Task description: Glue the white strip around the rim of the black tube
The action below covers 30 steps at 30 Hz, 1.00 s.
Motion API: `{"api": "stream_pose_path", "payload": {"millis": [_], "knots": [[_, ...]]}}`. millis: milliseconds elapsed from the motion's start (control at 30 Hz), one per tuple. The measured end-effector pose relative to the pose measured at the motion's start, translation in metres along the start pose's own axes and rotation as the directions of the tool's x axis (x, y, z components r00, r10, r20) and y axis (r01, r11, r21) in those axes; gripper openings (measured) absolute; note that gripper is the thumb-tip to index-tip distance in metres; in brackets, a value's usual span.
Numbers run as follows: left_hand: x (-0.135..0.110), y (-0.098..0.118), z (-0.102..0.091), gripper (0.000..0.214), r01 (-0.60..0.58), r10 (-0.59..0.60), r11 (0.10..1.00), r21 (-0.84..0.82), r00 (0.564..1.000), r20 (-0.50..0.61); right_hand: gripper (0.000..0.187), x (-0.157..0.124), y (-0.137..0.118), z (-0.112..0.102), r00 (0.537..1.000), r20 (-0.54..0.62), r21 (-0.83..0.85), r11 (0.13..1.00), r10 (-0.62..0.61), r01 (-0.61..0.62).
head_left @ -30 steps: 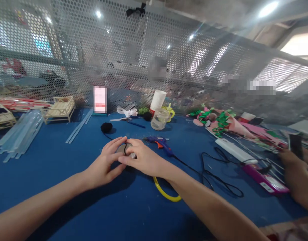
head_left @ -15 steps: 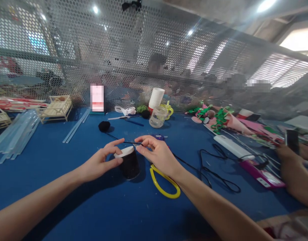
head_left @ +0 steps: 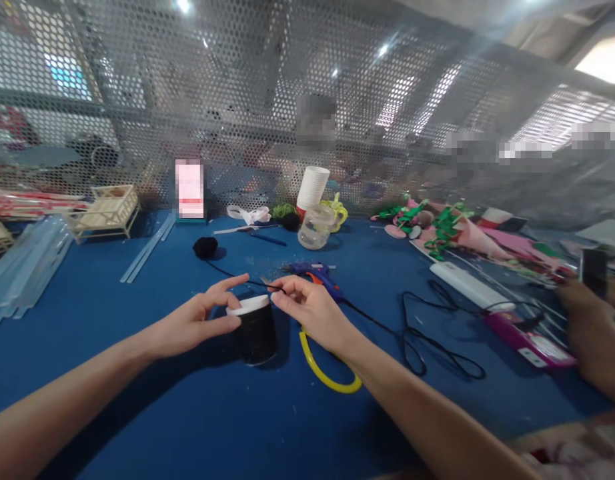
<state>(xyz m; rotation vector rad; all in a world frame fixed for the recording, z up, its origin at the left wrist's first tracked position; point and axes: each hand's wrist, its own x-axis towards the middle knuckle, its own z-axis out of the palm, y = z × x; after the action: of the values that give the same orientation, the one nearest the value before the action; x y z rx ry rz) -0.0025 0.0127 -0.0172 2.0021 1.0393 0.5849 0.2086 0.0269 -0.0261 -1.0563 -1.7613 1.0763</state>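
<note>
A cup [head_left: 256, 332], black on its side with a white rim, stands slightly tilted on the blue table. My left hand [head_left: 195, 320] is closed on its rim, thumb outside and some fingers inside, while the index finger points out along a black yarn strand [head_left: 226, 272]. Between thumb and fingertips, my right hand [head_left: 310, 303] pinches that strand above the cup's right side. The strand runs back to a black yarn ball [head_left: 205, 248]. Partly hidden beneath my right hand lies a yellow loop [head_left: 327, 381]. Just behind that hand rests a blue glue gun [head_left: 320, 272].
Behind stand a clear jar [head_left: 315, 230] and stacked white cups [head_left: 313, 187]. Glue sticks [head_left: 32, 260] and a small wooden bed [head_left: 107, 213] lie left. Right are a black cable [head_left: 410, 333], a purple power strip [head_left: 530, 340] and another person's arm [head_left: 592, 333].
The view has shifted slightly, and more of the glue gun shows behind my right hand. Both hands keep their holds on the cup and the yarn.
</note>
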Motion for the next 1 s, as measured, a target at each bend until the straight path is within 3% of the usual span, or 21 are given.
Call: {"api": "stream_pose_path", "payload": {"millis": [367, 633, 800, 1000], "knots": [[0.002, 0.001, -0.009, 0.01, -0.033, 0.035, 0.999, -0.036, 0.997, 0.068, 0.016, 0.002, 0.005, 0.008, 0.998, 0.07, 0.154, 0.988, 0.003, -0.014], [0.001, -0.001, -0.017, 0.008, -0.081, 0.07, 0.99, 0.113, 0.993, 0.098, 0.015, 0.0, 0.005, 0.012, 0.999, 0.003, 0.072, 0.996, -0.047, 0.047], [0.0, 0.014, -0.003, 0.019, -0.045, 0.041, 0.989, 0.142, 0.999, 0.025, 0.014, -0.007, -0.003, 0.018, 0.996, -0.05, -0.053, 0.996, -0.079, 0.076], [0.0, 0.02, 0.011, 0.011, -0.041, 0.048, 0.995, 0.086, 0.995, -0.085, 0.013, -0.013, -0.009, 0.022, 0.985, -0.082, -0.127, 0.982, -0.149, 0.138]]}}
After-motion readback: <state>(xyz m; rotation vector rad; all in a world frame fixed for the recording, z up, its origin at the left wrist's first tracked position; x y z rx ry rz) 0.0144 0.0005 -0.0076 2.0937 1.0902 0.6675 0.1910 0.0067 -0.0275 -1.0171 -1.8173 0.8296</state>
